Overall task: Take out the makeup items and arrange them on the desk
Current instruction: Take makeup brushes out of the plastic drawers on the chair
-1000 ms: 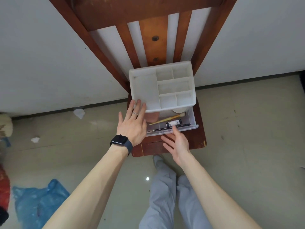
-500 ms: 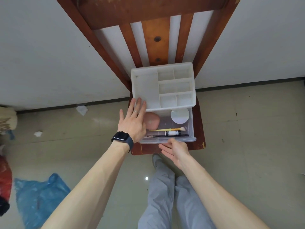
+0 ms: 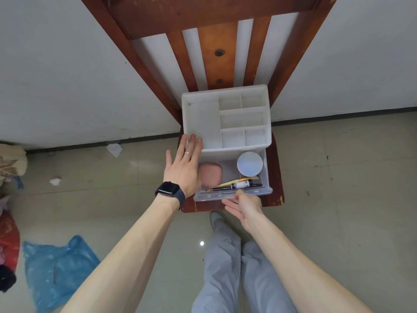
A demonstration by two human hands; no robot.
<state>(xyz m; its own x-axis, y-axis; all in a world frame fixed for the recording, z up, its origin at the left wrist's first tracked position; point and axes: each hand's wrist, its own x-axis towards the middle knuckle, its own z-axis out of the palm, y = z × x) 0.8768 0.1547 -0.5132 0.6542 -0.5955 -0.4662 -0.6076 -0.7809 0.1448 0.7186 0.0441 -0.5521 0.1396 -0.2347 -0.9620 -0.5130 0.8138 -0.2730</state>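
On the wooden chair seat [image 3: 276, 177] sits a white organizer [image 3: 225, 118], its clear drawer [image 3: 232, 196] standing open almost to the seat's front edge. Inside lie a pink sponge [image 3: 211, 175], a round white compact [image 3: 249, 163], a yellow-handled brush [image 3: 232, 182] and a black-capped tube [image 3: 243, 184]. The left hand [image 3: 184, 168] rests flat, fingers straight, on the organizer's near left corner. The right hand [image 3: 244, 204], fingers loosely straight, touches the drawer's front lip with its thumb.
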